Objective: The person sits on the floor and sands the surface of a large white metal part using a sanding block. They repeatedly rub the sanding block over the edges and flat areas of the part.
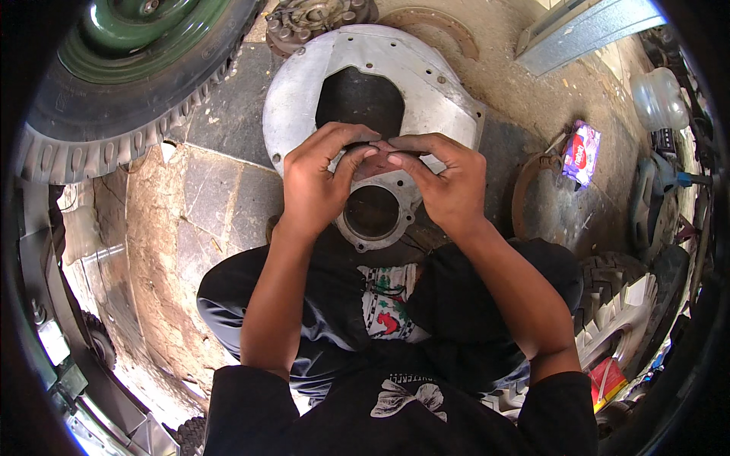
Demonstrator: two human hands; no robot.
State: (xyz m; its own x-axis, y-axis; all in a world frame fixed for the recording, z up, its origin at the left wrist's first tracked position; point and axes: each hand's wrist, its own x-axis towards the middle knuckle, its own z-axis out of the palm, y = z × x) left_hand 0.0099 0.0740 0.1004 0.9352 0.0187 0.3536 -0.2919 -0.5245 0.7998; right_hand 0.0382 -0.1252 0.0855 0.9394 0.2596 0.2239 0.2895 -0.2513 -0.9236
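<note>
The fingers (430,144) of the left hand (312,178) and right hand (456,182) nearly meet, thumbs and forefingers pinching a small reddish-brown piece (372,165) between them. It is held above the grey metal housing (298,99) — the hands hide part of that casting, between its large dark opening and the round one. The person's folded legs (251,285) crowd its near end. Beyond its far edge sits a bolted metal part (315,20); a tyre (129,114) bulks at upper left. To the right, a rusty curved band (523,196) and a purple packet (584,152) lie on the floor (213,178).
</note>
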